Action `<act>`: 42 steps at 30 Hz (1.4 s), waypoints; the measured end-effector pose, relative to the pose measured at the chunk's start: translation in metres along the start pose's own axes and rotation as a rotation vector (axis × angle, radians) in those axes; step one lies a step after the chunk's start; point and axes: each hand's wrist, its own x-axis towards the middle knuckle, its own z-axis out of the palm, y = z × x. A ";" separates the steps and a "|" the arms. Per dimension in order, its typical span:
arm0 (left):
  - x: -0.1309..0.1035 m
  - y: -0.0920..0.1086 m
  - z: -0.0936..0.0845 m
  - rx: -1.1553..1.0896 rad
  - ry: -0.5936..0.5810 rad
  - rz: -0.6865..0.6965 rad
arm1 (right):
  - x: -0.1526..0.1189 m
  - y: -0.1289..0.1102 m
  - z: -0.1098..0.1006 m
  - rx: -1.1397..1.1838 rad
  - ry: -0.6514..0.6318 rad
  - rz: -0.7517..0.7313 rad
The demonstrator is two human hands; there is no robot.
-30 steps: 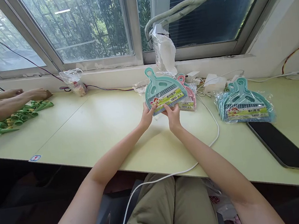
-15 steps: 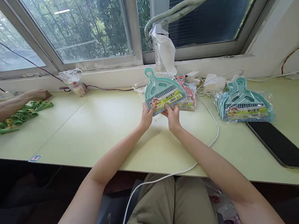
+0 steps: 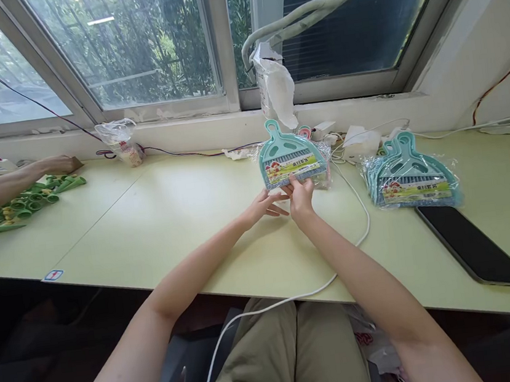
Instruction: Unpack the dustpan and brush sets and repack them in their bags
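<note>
Head view, as I see it from beside the seat. The person's bare right hand (image 3: 301, 196) pinches the lower edge of a teal plastic dustpan-and-brush set in clear film (image 3: 290, 146), thumb on the front. Bare left hand (image 3: 261, 207): grip spread, below the set's edge, just beside the right fingers (whether the hands touch, cannot tell). The set is handle up, slightly tilted, over the far part of the pale yellow-green worktop (image 3: 185, 224), partly hiding a pink plastic piece (image 3: 305, 131). Right of it: overlapping teal film-wrapped dustpan sets (image 3: 412, 165), just beside a flat black phone (image 3: 475, 244). A thin white cable (image 3: 368, 217) curves between. Far left: another person's hand (image 3: 60, 164) near green tubular pieces (image 3: 28, 205).
</note>
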 end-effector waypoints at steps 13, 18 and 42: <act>0.016 0.001 -0.028 -0.185 0.498 0.208 | -0.016 0.010 0.007 -0.066 -0.201 0.031; 0.014 0.000 -0.026 -0.146 0.448 0.190 | -0.012 0.010 0.003 -0.101 -0.200 0.021; 0.020 -0.011 -0.046 -0.142 0.237 0.093 | 0.003 0.005 0.000 -0.260 -0.204 0.196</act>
